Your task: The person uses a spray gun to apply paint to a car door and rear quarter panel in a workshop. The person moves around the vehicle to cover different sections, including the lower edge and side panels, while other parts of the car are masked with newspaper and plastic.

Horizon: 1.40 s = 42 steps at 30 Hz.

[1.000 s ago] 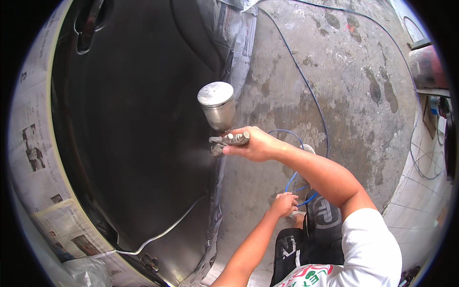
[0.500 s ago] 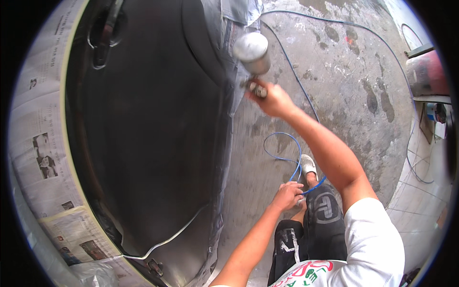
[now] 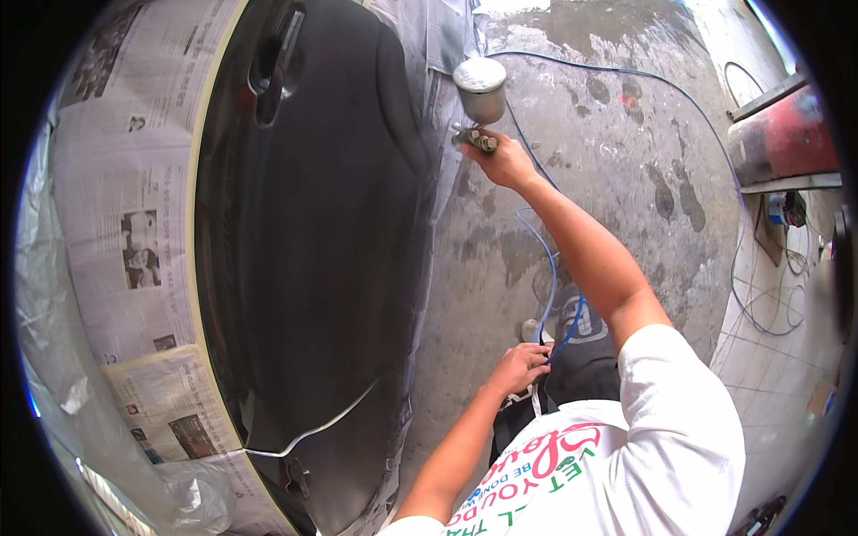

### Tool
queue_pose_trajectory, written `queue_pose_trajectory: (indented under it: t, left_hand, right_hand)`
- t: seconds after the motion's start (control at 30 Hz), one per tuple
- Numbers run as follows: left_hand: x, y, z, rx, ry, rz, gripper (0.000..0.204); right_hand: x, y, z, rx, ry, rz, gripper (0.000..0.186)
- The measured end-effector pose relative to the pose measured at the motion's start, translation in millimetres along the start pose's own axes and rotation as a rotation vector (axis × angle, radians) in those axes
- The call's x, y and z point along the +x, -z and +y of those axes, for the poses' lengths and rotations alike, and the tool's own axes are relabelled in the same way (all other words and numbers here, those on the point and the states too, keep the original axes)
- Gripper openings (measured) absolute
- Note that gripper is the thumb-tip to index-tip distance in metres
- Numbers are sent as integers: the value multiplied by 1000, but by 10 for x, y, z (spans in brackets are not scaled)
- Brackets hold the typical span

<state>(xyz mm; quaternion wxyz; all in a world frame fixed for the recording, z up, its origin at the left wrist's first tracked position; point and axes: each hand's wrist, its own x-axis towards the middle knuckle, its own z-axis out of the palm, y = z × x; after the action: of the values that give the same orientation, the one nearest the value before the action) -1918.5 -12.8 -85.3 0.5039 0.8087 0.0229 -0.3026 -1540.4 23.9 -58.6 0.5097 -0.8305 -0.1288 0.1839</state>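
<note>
My right hand [image 3: 508,163] is closed around a paint spray gun [image 3: 483,98], whose round metal cup with a pale lid stands above the fist. The gun's nozzle side faces the dark car door [image 3: 313,232], a short gap from its right edge. Lower down, in front of my shorts, my left hand [image 3: 520,368] is closed on a thin blue air hose [image 3: 548,259], which loops upward beside my leg. A door handle [image 3: 286,58] sits at the panel's far end, and a pale strip [image 3: 326,427] crosses its near end.
Newspaper masking [image 3: 134,196] with yellowish tape borders the door on the left, clear plastic sheeting [image 3: 67,357] beyond it. A long hose [image 3: 617,68] runs across the stained concrete floor [image 3: 626,161]. A red drum-like container [image 3: 778,138] stands at far right, above pale tiles.
My view has shifted, so the door sits further right and my torso shows more. The right hand keeps hold of the spray gun beside the panel; the blue hose loop has changed shape.
</note>
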Motion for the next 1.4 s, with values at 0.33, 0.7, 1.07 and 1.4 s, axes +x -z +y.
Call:
queue_pose_trajectory:
  t: [0.33,0.7,1.07,1.4]
  left_hand:
    - [897,854,453,221,155,-24,24]
    - [2111,1378,981,208,117,119,23]
    - [1676,667,675,270,462,263,30]
    - [1939,-1010,417,101,394,188,41]
  right_hand:
    - [260,390,-165,219,-46,-776,36]
    - [2059,1301,85,-21,-42,-101,55]
    - [596,2894,1445,58,-120,230,49]
    - [-512,4561,1220,367,-504,390,23]
